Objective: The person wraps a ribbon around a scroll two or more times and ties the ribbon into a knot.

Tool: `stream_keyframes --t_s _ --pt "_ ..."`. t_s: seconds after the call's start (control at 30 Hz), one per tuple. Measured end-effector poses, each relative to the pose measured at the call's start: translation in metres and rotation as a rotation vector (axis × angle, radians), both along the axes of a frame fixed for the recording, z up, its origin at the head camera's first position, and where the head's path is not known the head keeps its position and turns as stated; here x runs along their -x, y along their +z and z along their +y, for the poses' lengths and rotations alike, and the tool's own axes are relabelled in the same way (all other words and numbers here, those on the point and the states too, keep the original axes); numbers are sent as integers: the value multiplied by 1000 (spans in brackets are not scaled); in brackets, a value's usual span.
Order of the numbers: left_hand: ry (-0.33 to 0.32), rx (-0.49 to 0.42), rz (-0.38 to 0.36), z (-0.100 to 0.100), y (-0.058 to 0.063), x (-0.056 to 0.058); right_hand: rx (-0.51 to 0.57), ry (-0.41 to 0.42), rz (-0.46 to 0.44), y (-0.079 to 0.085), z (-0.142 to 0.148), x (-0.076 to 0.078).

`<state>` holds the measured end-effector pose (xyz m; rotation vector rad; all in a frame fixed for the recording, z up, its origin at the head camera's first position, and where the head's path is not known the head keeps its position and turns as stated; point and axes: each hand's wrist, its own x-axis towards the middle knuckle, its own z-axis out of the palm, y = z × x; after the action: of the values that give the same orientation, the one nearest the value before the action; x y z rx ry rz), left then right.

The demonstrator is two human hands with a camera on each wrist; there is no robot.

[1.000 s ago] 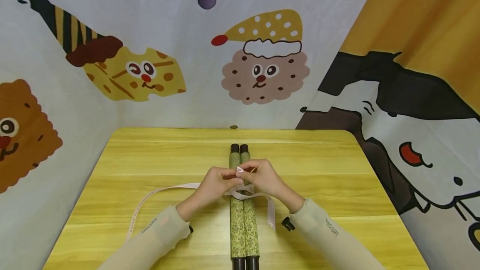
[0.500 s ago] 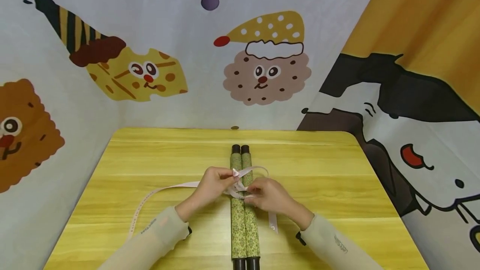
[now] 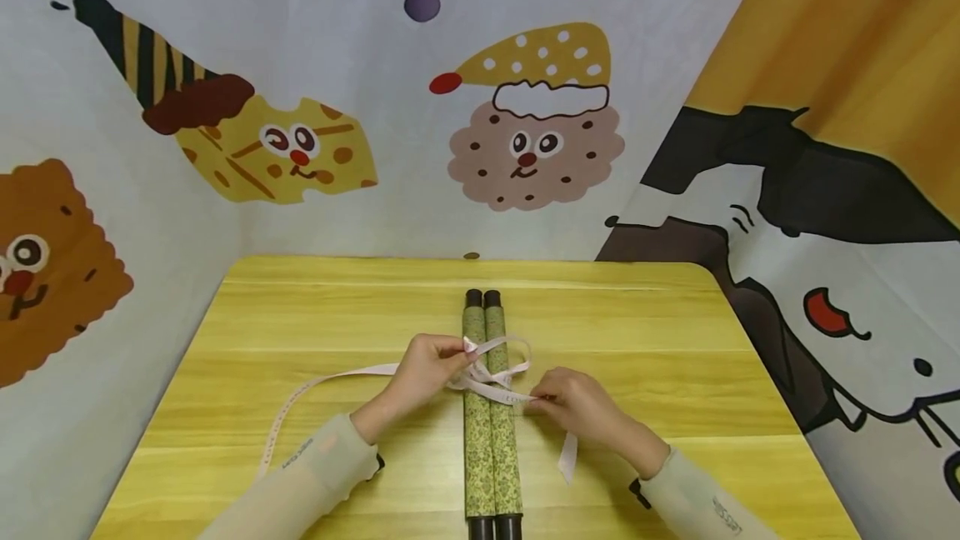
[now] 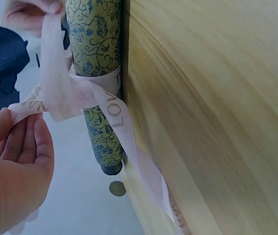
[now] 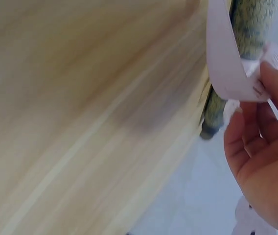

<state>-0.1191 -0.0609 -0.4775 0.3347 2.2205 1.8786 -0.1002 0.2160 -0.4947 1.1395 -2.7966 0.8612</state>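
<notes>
Two scrolls (image 3: pixel 492 457), green-gold patterned with black end knobs, lie side by side lengthwise on the table. A pale pink ribbon (image 4: pixel 110 110) with printed letters wraps round their middle and forms a loop above them. My left hand (image 3: pixel 428 370) pinches the ribbon between thumb and fingertips, just left of the scrolls. To the right of them, my right hand (image 3: pixel 573 402) pinches another stretch of the ribbon, pulled out sideways; its short tail hangs below the fingers. In the right wrist view the ribbon (image 5: pixel 227 63) passes between the right thumb and fingers.
The wooden table (image 3: pixel 315 440) extends on both sides of the scrolls. The ribbon's long end curves left across it towards the left sleeve (image 3: pixel 300 473). A cartoon-printed cloth (image 3: pixel 337 15) hangs behind the table's far edge.
My right hand has left the spot beside the left fingertips and moved right and nearer, drawing ribbon out. A loop now shows over the scrolls. The left hand stays nearly in place.
</notes>
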Motion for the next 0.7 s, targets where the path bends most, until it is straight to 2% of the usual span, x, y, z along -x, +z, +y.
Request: stream_keyframes --t_s 0.2,0.33,0.7 --pt "0 -22 2 -1 -1 0 -36 -31 -122 8 38 -7" --pt "4 -11 9 -1 -3 1 -58 -61 -166 13 62 -9" --pt "-13 -15 17 1 -11 2 -185 -192 -204 17 110 -14"
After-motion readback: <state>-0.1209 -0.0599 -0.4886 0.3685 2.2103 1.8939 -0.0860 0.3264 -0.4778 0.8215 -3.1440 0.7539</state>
